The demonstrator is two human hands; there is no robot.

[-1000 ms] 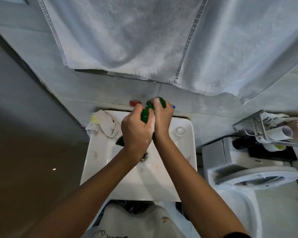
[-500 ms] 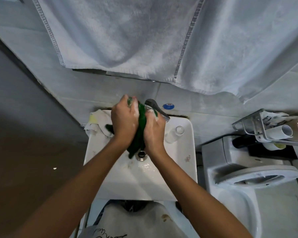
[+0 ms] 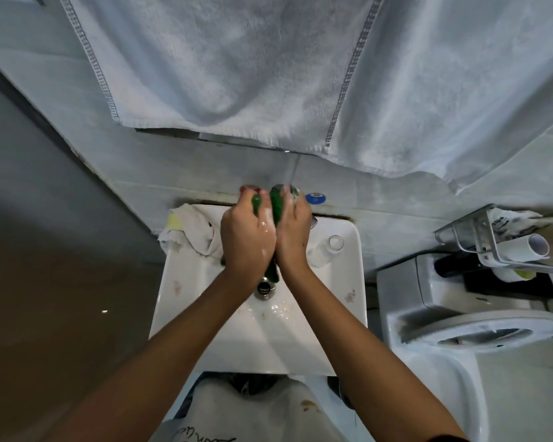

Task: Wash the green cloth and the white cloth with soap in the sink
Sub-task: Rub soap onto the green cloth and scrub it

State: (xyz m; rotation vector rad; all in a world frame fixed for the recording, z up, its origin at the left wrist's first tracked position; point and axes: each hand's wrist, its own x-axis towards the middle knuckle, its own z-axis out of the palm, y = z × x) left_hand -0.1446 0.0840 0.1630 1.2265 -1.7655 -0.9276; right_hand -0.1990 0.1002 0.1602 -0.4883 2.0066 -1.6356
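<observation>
Here, soapy green cloth (image 3: 276,207) bunched between both hands' grip.

Two hands: the left hand (image 3: 246,240) and the right hand (image 3: 292,237). One green cloth (image 3: 276,207), one white cloth (image 3: 193,232), one white sink (image 3: 342,301) with one drain plug (image 3: 264,287). One large white towel (image 3: 268,74) hangs above. One clear bottle (image 3: 328,250) on the sink rim. One toilet (image 3: 466,339). One metal rack (image 3: 492,247) holding two visible paper rolls (image 3: 524,252). One blue tap cap (image 3: 315,198).
</observation>
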